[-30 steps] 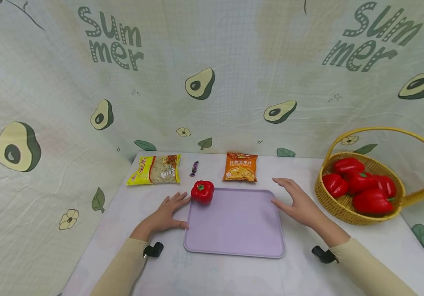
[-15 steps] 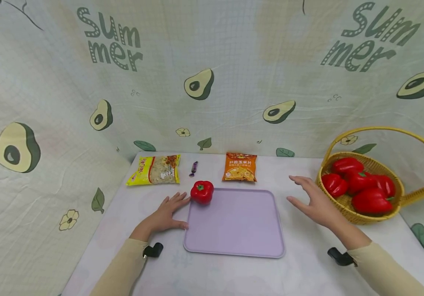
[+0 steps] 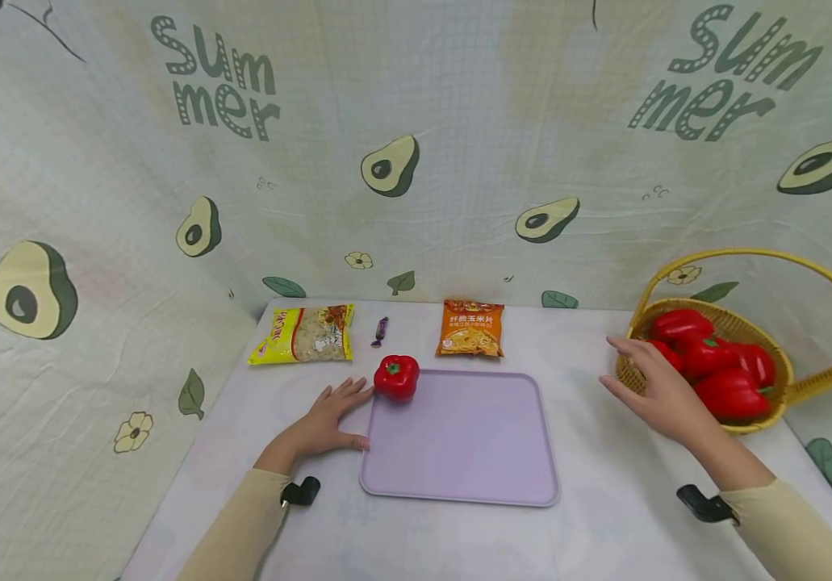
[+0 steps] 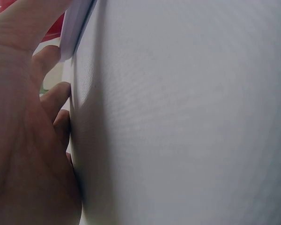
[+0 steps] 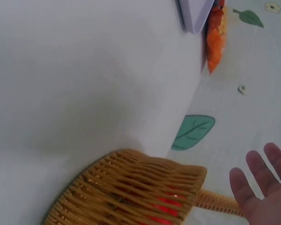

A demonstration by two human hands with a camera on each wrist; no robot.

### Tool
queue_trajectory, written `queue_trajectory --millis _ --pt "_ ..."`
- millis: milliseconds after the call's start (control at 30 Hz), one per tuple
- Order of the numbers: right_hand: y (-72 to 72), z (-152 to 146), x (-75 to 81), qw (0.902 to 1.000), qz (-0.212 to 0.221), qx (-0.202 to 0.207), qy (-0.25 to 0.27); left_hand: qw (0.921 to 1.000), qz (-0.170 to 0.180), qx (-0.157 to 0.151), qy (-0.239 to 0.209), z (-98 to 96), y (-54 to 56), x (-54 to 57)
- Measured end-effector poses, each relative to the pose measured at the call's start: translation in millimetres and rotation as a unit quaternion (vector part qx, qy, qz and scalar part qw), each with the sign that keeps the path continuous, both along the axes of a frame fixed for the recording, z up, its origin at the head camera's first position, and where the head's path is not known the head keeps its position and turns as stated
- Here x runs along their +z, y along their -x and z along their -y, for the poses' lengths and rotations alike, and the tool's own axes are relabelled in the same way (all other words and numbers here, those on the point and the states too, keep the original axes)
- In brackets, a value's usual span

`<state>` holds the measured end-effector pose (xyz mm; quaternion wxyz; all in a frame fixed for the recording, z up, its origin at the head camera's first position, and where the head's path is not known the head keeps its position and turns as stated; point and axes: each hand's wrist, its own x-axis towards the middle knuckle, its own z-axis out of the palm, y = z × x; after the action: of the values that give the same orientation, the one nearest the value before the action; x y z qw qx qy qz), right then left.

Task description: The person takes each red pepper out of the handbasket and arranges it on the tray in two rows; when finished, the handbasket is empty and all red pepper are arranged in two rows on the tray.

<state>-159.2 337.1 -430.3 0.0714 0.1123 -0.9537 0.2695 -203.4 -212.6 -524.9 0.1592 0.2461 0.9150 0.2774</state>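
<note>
We see our right hand, fingers spread and holding nothing, at the basket rim beside the peppers, while our left hand lies flat beside the tray, whose corner bears one pepper, stem upward.

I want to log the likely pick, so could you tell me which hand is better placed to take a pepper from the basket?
The right hand, probably: it hovers open at the basket rim beside the peppers. The left hand rests flat by the tray.
</note>
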Motion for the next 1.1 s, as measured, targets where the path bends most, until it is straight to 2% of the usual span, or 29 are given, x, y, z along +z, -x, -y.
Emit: queue_trajectory --millis 333,567,867,1100 --pt "0.3 -31.1 6.5 0.9988 0.029 -0.038 -0.017 0.9999 0.001 0.002 0.014 1.7 1.5 -4.3" --pt "3.8 -53.6 7.5 0.9965 0.026 -0.073 -0.030 0.9999 0.000 0.001 0.014 1.5 1.7 -4.7" --pt "15.2 -89.5 5.8 0.9911 0.023 -0.118 -0.056 1.0000 -0.003 -0.001 0.003 1.4 0.8 -2.5" --pt "21.6 -105.4 4.6 0.9881 0.029 -0.139 -0.058 1.0000 -0.002 0.000 -0.001 0.3 -1.4 1.3"
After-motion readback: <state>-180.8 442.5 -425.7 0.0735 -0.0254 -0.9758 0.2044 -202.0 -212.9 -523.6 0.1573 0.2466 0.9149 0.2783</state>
